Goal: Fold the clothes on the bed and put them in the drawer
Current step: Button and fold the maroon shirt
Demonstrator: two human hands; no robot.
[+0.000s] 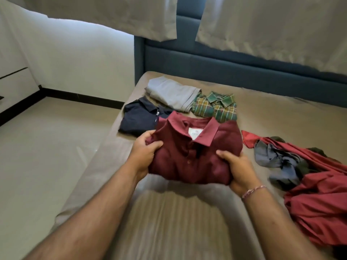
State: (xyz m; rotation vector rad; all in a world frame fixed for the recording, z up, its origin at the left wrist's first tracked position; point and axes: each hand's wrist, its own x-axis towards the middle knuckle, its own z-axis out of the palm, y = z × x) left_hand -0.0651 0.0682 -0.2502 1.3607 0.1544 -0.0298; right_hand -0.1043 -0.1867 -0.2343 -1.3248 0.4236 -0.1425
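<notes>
A folded maroon polo shirt (195, 152) is held just above the bed (272, 113), near the middle of the view. The left hand (144, 152) grips its left edge, fingers curled into the cloth; the right hand (238, 169) grips the lower right corner, thumb on top and fingers underneath. This looks like the end of the folding step for this shirt, as it is already a compact rectangle with the collar facing up.

Next, it probably joins the folded pile or goes to the drawer. That calls for keeping both sides supported so the fold does not sag open. No drawer can be clearly made out here.

Counting the folded clothes at about twelve o'clock from the held shirt, there are three: one dark navy polo (140, 119) toward eleven o'clock, one grey garment (172, 94) at twelve, and one green plaid shirt (216, 107) toward one o'clock. At three to four o'clock lies an unfolded heap (304, 177) of red, grey-blue and dark cloth; how many pieces it holds I cannot tell.
</notes>
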